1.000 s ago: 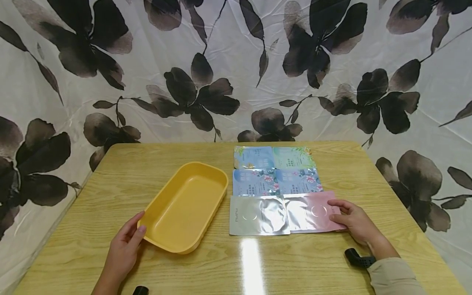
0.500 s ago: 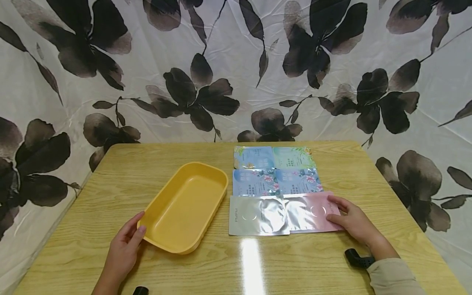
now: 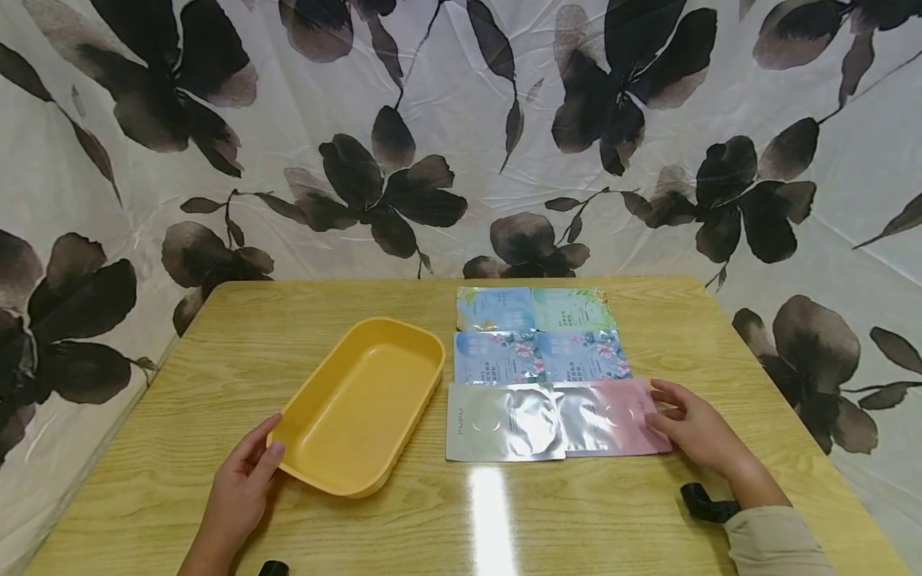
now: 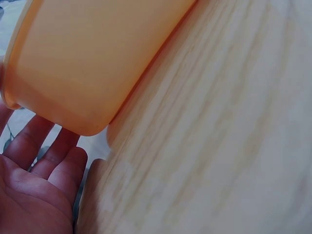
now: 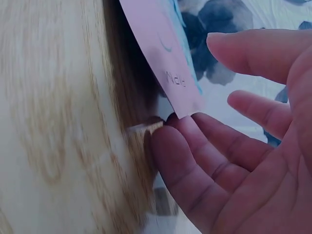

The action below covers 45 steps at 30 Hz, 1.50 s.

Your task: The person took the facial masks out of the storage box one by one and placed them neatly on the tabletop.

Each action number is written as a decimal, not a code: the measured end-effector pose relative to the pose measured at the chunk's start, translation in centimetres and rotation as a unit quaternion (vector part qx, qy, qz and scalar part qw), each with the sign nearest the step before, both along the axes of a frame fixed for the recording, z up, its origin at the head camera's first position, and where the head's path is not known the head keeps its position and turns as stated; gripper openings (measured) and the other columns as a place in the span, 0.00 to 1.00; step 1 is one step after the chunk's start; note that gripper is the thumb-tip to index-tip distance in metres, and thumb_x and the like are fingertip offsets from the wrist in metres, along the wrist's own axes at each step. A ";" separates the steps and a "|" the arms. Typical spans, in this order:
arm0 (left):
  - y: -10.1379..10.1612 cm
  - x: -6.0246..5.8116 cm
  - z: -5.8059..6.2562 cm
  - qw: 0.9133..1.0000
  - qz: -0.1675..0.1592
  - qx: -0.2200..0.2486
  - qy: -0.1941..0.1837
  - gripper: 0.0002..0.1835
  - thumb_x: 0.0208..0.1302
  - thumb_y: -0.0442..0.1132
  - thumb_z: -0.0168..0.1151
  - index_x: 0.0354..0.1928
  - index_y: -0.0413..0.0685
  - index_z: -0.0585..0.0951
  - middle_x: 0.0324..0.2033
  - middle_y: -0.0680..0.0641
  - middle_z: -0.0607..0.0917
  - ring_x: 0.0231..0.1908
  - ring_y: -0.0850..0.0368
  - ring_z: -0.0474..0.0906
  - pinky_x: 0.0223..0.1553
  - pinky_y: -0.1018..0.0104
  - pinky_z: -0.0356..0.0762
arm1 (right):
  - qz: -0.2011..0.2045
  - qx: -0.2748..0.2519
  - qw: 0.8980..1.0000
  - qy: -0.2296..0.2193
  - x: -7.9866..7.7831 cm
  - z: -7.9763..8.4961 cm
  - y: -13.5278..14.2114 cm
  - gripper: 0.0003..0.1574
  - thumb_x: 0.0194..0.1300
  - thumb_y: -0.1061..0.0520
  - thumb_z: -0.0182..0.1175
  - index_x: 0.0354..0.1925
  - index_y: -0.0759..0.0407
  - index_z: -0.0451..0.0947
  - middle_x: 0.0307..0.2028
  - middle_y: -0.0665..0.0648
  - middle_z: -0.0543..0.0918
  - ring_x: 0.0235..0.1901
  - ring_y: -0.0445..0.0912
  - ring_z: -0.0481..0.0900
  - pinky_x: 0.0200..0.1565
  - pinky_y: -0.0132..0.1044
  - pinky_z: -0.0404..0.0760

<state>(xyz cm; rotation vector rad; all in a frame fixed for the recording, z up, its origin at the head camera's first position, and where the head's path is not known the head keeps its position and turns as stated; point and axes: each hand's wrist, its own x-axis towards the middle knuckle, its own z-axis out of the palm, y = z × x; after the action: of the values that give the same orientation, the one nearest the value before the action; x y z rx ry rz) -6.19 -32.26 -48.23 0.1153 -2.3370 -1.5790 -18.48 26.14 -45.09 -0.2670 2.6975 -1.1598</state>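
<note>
In the head view my left hand (image 3: 241, 488) grips the near left corner of a yellow plastic tray (image 3: 360, 408), thumb on its rim; the left wrist view shows fingers beneath the tray's edge (image 4: 97, 63). My right hand (image 3: 695, 428) is at the right end of a pink and silver face mask sachet (image 3: 612, 418). Seen from the right wrist, its thumb stands apart from the pink sachet (image 5: 161, 53), while other fingers (image 5: 183, 170) are at its corner. A pale green and silver sachet (image 3: 504, 422) lies left of the pink one.
Behind these lie two blue floral sachets (image 3: 497, 357), (image 3: 585, 355), then a blue sachet (image 3: 495, 308) and a green sachet (image 3: 572, 308). All rest on the wooden table (image 3: 576, 512) before a flowered cloth (image 3: 504, 120). A black wrist device (image 3: 706, 504) is by the right sleeve.
My right hand has eased off the pink sachet and shifted slightly right, its fingers now at the edge. The sachet's right end has shifted slightly. My left hand and the tray stay put.
</note>
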 end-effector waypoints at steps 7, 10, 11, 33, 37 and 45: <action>-0.1 0.3 0.0 1.000 0.023 -0.020 0.008 0.22 0.79 0.37 0.51 0.71 0.39 0.70 0.63 0.62 0.71 0.60 0.81 0.62 0.52 0.86 0.67 | -0.008 0.005 1.000 -0.002 0.2 0.1 -0.2 0.44 0.74 0.48 0.60 0.73 0.73 0.56 0.66 0.77 0.67 0.57 0.66 0.75 0.55 0.57 0.77; -0.1 0.2 -0.1 1.000 0.023 -0.016 0.014 0.22 0.78 0.36 0.52 0.71 0.44 0.71 0.64 0.59 0.71 0.59 0.82 0.62 0.52 0.85 0.68 | -0.009 0.005 1.000 -0.001 0.3 0.1 -0.3 0.44 0.74 0.47 0.60 0.73 0.73 0.57 0.66 0.76 0.66 0.57 0.66 0.75 0.56 0.58 0.77; -0.1 0.2 -0.2 0.999 0.023 -0.017 0.014 0.22 0.78 0.36 0.52 0.71 0.45 0.71 0.65 0.57 0.72 0.59 0.82 0.63 0.52 0.85 0.68 | -0.009 0.005 1.000 0.001 0.3 0.1 -0.4 0.44 0.74 0.47 0.59 0.73 0.72 0.57 0.66 0.76 0.66 0.57 0.66 0.75 0.56 0.58 0.77; -0.5 -2.8 1.2 0.992 0.042 -0.076 -0.089 0.30 0.78 0.50 0.52 0.73 0.40 0.66 0.69 0.30 0.65 0.68 0.33 0.61 0.46 0.93 0.59 | -0.027 -0.004 0.999 0.019 1.0 1.1 -0.9 0.41 0.75 0.48 0.59 0.73 0.71 0.59 0.67 0.73 0.66 0.57 0.63 0.75 0.55 0.55 0.76; -0.5 -3.6 1.3 0.991 0.040 -0.080 -0.095 0.31 0.78 0.51 0.51 0.74 0.41 0.65 0.70 0.30 0.65 0.68 0.33 0.61 0.44 0.94 0.58 | -0.029 -0.005 0.999 0.027 1.2 1.3 -1.0 0.40 0.75 0.49 0.59 0.72 0.71 0.59 0.67 0.73 0.67 0.57 0.63 0.75 0.54 0.55 0.77; -0.7 -4.8 1.3 0.992 0.027 -0.077 -0.098 0.31 0.79 0.51 0.49 0.75 0.41 0.64 0.70 0.30 0.63 0.69 0.33 0.60 0.45 0.94 0.58 | -0.041 -0.002 0.999 0.027 1.5 1.7 -2.1 0.40 0.74 0.47 0.60 0.72 0.69 0.61 0.66 0.71 0.69 0.57 0.62 0.75 0.52 0.52 0.79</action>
<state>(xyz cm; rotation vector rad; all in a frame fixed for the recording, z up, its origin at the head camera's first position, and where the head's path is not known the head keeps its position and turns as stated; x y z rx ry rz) -11.00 -32.96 -46.91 0.3079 -2.5719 -1.4116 -16.97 23.99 -43.37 -0.1917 2.7778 -1.1973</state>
